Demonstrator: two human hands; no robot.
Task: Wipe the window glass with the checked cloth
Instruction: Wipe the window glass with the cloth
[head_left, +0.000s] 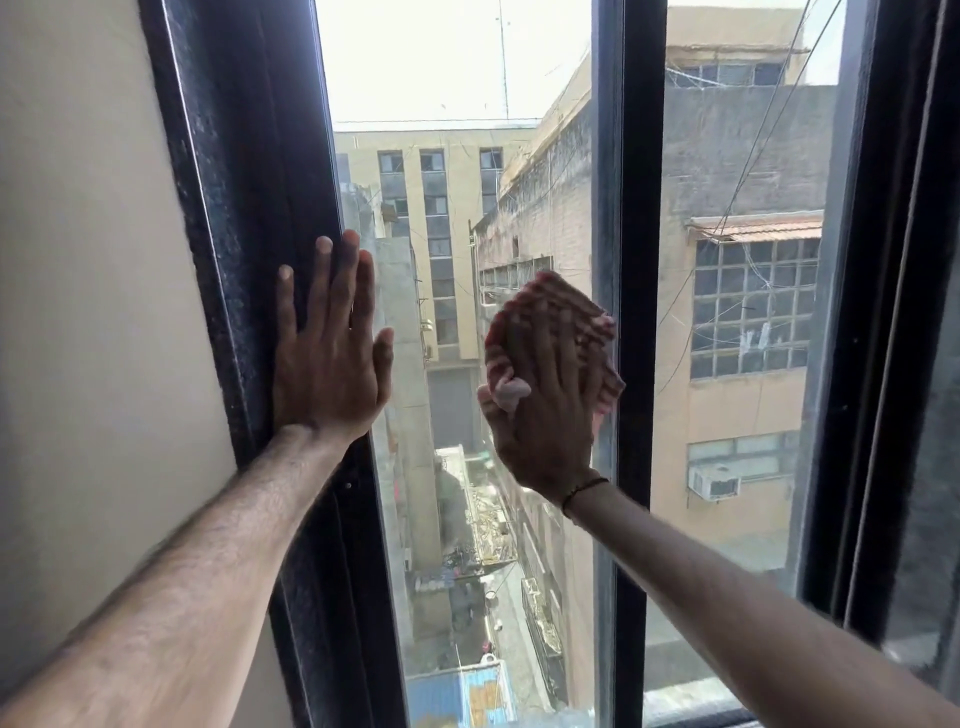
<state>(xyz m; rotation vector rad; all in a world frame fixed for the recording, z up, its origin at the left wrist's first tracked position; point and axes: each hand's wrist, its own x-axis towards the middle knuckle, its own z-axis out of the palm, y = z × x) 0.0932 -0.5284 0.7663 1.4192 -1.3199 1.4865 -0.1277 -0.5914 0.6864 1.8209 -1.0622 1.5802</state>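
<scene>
- Glass risk: the window glass (457, 156) may take fresh prints, since the left hand (327, 358) lies flat with fingers spread, partly on the dark frame (249, 208) and partly on the pane.
- Slip risk: the right hand (545, 410) only presses the checked cloth (582, 317) with straight fingers, and a loose fold sits by the thumb, so it could bunch or drop.
- Condition of the checked cloth: red and white, crumpled into a pad, blurred, against the pane's right side just beside the centre bar (631, 260).

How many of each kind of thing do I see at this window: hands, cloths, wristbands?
hands: 2, the left hand and the right hand
checked cloth: 1
wristband: 1
total: 4
</scene>
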